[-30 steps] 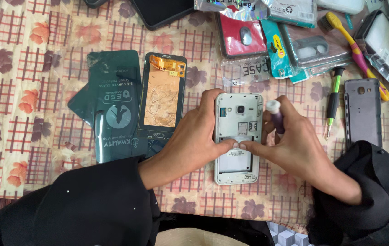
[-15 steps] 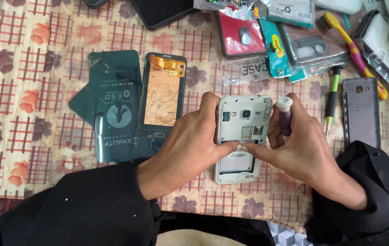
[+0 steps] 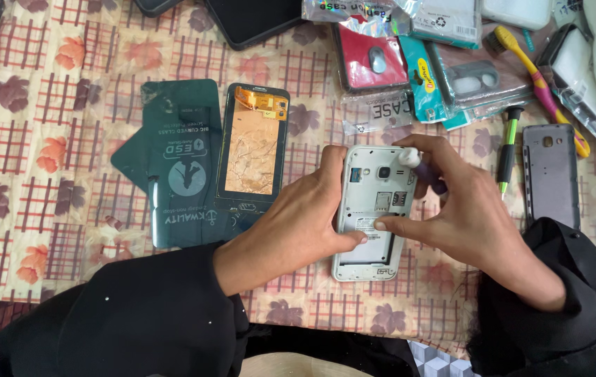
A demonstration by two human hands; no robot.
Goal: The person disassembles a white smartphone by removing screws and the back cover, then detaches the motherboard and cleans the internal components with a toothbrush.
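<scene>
Brightness: the scene was evenly and well lit, with colours clear on the patterned tablecloth (image 3: pixel 53 139).
Source: the light seemed soft and came from above; its exact origin could not be told.
Shadows: only faint, short ones lay under the left hand (image 3: pixel 305 223) and right hand (image 3: pixel 466 209).
Glare: pale sheen showed on the clear plastic packets (image 3: pixel 382 112) and the dark green film sheet (image 3: pixel 179 160).
Focus: the centre was sharp.
Edges: slight wide-angle stretching appeared, and the black sleeves (image 3: pixel 158 321) lost detail.
</scene>
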